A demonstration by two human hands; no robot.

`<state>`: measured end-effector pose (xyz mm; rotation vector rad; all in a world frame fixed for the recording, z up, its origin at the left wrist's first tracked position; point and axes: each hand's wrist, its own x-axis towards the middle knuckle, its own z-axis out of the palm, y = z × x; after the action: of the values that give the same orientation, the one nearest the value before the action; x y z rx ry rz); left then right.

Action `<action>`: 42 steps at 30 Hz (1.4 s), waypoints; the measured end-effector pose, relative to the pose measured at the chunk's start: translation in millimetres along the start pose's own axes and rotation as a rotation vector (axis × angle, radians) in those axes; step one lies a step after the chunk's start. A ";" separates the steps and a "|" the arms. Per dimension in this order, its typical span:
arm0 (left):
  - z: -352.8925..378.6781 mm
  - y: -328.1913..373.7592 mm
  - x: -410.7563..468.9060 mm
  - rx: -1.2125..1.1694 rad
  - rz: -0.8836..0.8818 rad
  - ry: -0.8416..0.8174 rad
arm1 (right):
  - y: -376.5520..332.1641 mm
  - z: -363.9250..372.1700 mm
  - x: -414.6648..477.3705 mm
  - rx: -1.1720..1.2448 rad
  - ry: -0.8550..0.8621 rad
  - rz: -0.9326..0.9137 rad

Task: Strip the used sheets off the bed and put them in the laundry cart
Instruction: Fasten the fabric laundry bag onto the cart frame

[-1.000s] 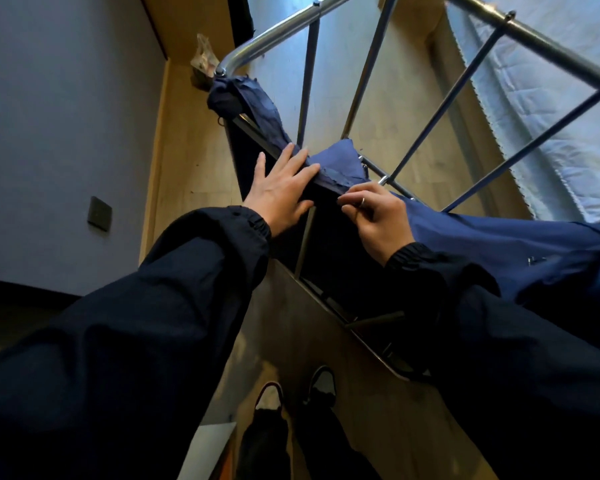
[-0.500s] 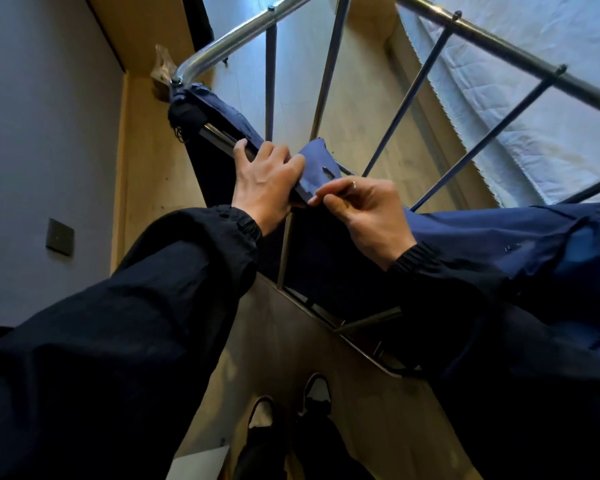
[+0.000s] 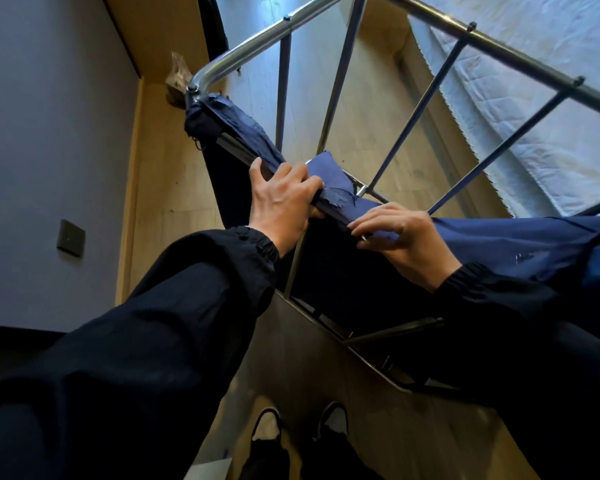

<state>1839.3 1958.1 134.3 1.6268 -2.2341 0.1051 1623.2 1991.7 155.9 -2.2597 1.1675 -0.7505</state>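
The laundry cart [image 3: 340, 74] has a shiny metal tube frame with a navy blue fabric bag [image 3: 499, 240] hung inside it. My left hand [image 3: 281, 199] grips the cart's near rail, fingers curled over the bag's folded rim. My right hand [image 3: 399, 233] pinches the bag's blue hem a little to the right on the same rail. A frayed blue flap [image 3: 329, 178] sticks up between the two hands. The bed [image 3: 548, 109] with white quilted bedding lies at the upper right, beyond the frame.
A grey wall [image 3: 49, 133] with a dark switch plate [image 3: 70, 237] stands on the left. Light wooden floor [image 3: 167, 188] runs beyond the cart. My two black shoes [image 3: 302, 434] stand on the floor below the cart's lower frame.
My left hand went from lying flat on the fabric to curling around the rail. My right hand slid rightward along the hem. The view tilted, so the cart sits lower in the frame.
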 end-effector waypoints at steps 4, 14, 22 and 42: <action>0.6 10.8 -0.4 0.046 -0.013 -0.028 | 19.4 -4.6 -7.8 -0.074 0.095 -0.086; 17.6 33.2 -4.4 -0.051 0.186 -0.046 | 37.7 -0.4 -6.7 -0.116 0.191 -0.220; 42.7 30.8 -13.1 -0.238 0.168 0.199 | 36.2 -1.2 -7.8 -0.149 0.270 -0.275; 3.7 37.3 28.4 -0.292 0.324 -0.164 | 35.5 3.5 11.6 0.085 0.570 -0.319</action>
<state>1796.2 1943.8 146.3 1.1510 -2.4819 -0.2674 1610.8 1964.1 133.7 -2.2513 0.9777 -1.6163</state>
